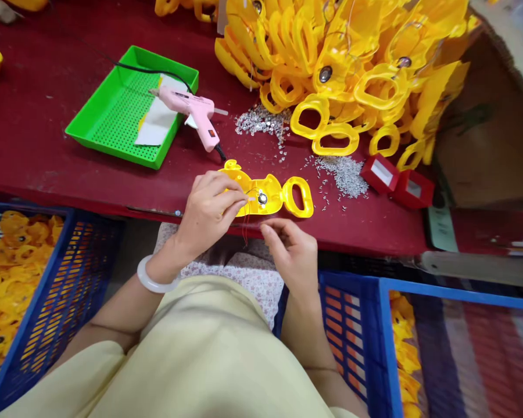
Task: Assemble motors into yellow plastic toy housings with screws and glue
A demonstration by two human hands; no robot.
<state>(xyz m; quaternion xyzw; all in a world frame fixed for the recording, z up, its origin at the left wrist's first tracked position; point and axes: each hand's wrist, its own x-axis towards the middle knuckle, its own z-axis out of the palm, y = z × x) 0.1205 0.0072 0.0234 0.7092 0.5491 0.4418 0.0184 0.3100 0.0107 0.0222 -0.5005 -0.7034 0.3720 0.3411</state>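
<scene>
Two hands at the near edge of the worktop (39, 133), and a yellow shell (275, 188) lies hollow side up right along that edge. Left hand (213, 203) pinches thin wires (246, 217) over the shell's left part — a hard tug could pull them off the round metal disc (262, 198), if that's where they join. Right hand (294, 252), just off the edge, has thumb and fingers curled close; whether anything sits between them, one cannot tell. Those wires droop past the edge, so a passing finger might snag them and drag the shell down. Farther back, a pink glue gun (196, 110) straddles the green tray (100, 148) at its right rim — knock it and it could slide. Loose screws (347, 176) beside the shell's right end: a careless sweep might scatter them.
</scene>
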